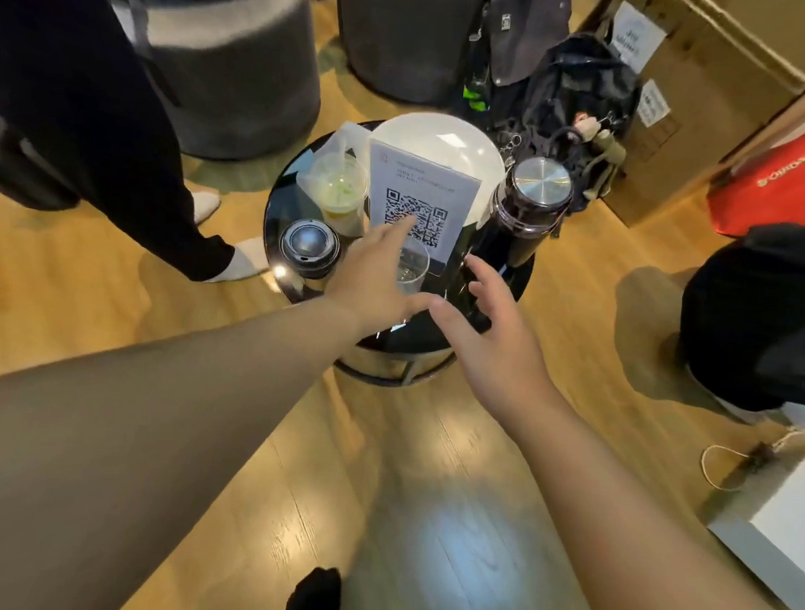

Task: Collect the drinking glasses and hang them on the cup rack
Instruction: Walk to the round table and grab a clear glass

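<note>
**A:** Take the clear drinking glass [411, 266] as your landmark. It stands upright near the front edge of the round black table [521, 282], and nothing grips it yet. What is the biggest thing near it that could cause trouble?

**B:** The table itself. It is small and crowded, so any sideways sweep risks pushing something off the edge. Next in size is the tall dark flask [522, 217], to the right of the glass and a little behind it. Your right hand [487, 331] reaches in on that side with fingers spread and holding nothing; swing it wide and I judge the flask could tip.

**A:** And behind the glass?

**B:** The QR code sign [419, 199] stands just behind it, propped and light. Your left hand [374, 276] is also spread, nothing in it, fingers pointing at that sign. Overshoot the glass and you probably knock the sign flat.

**A:** To the left?

**B:** The plastic cup with yellow drink [339, 186] is behind and left of the glass, and the black-lidded cup [308, 250] is directly left, beside your left wrist. Catch either with your forearm and it could spill.

**A:** And the glass itself?

**B:** It is smooth and transparent, and seems to have a little liquid at the bottom. Both hands closing at once may clash, or it may slip. No cup rack is in view.
</note>
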### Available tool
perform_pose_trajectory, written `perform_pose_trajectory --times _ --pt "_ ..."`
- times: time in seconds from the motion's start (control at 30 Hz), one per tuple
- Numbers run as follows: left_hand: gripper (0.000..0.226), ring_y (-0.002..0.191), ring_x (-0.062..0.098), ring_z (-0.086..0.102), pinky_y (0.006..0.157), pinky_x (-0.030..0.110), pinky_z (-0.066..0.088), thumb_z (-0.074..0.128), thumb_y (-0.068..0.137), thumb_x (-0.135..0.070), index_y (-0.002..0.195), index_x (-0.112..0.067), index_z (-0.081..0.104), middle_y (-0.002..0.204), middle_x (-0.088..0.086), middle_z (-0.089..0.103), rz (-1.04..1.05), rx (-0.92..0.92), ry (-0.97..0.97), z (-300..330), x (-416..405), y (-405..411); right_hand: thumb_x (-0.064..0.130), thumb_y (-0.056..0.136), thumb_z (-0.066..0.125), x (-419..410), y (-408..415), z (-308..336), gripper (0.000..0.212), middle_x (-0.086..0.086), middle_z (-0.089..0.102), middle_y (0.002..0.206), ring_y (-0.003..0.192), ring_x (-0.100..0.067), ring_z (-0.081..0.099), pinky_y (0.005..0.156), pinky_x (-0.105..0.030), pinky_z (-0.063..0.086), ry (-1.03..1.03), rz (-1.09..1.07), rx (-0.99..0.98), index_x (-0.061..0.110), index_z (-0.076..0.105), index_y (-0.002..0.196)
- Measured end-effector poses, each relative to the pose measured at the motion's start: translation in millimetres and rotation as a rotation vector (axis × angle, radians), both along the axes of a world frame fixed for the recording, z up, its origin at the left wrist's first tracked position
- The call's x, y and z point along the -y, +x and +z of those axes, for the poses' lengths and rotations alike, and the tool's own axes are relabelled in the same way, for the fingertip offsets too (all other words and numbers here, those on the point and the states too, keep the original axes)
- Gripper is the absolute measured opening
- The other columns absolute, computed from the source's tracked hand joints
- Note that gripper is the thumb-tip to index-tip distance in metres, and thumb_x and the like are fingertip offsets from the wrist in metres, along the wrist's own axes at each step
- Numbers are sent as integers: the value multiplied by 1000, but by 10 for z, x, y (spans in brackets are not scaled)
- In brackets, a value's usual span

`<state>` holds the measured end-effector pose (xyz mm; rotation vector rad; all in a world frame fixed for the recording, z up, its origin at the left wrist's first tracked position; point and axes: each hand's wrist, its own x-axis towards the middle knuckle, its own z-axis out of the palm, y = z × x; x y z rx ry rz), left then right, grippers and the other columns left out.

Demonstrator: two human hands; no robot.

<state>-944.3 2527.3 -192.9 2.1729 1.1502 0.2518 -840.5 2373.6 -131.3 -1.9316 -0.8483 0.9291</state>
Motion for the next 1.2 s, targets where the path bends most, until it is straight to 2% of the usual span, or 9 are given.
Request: perform_pose_trajectory --times 0.13,0.2,0.3,0.53,0.67,0.8,0.97,1.07,1.2 --pt "111 146 29 30 117 51 34 82 73 -56 161 -25 21 158 3 34 -28 -58 2 -167 -96 118 54 96 64 -21 99 -127 67 12 41 160 142 -3 36 103 -28 35 -19 -29 -17 46 35 157" --pt "109 146 29 30 114 53 38 83 73 -53 160 -28 21 158 2 35 -28 -83 14 -208 -142 187 55 96 64 -42 138 -152 68 11 41 161 147 -9 36 104 -30 36 -26 -52 -40 47 34 157" --pt "105 145 29 32 112 54 41 84 75 -45 159 -30 22 157 2 35 -20 -108 18 -273 -195 299 54 97 63 -96 180 -163 67 12 40 162 147 -7 35 102 -30 35 -26 -61 -60 48 33 157" --pt "85 137 35 43 108 52 45 86 74 -36 148 -29 46 152 8 41 -7 -144 39 -521 -277 314 50 98 64 -179 195 -174 66 13 40 161 146 -5 36 100 -27 32 -4 -64 -76 47 33 157" --pt "75 124 29 55 99 46 53 85 76 -35 142 -34 49 141 2 49 -8 -108 44 -556 -336 274 49 98 64 -201 243 -160 66 12 41 161 147 -6 37 100 -27 33 3 -83 -73 46 34 157" --pt "75 119 22 57 96 34 49 86 74 -36 141 -32 52 132 0 55 -14 -79 53 -415 -406 284 50 97 65 -208 290 -78 67 13 42 160 146 -5 38 99 -26 33 18 -103 -65 46 35 157" --pt "78 116 18 57 89 28 50 86 70 -46 139 -34 53 133 -3 57 -60 26 119 302 -430 364 47 93 73 -211 353 217 75 12 42 159 145 -6 38 102 -27 38 37 -75 -36 45 35 158" --pt "76 107 15 59 81 25 47 85 70 -49 138 -38 52 129 -5 55 -78 48 148 1038 -431 378 44 87 81 -244 428 627 86 13 41 161 146 -7 38 106 -28 38 35 -34 16 43 33 159" --pt "71 104 13 61 83 30 50 86 68 -51 131 -44 55 118 -9 54 -110 104 205 2234 -391 336 38 80 89 -335 568 1456 97 14 44 158 146 -12 41 106 -28 40 68 -5 78 44 33 158"
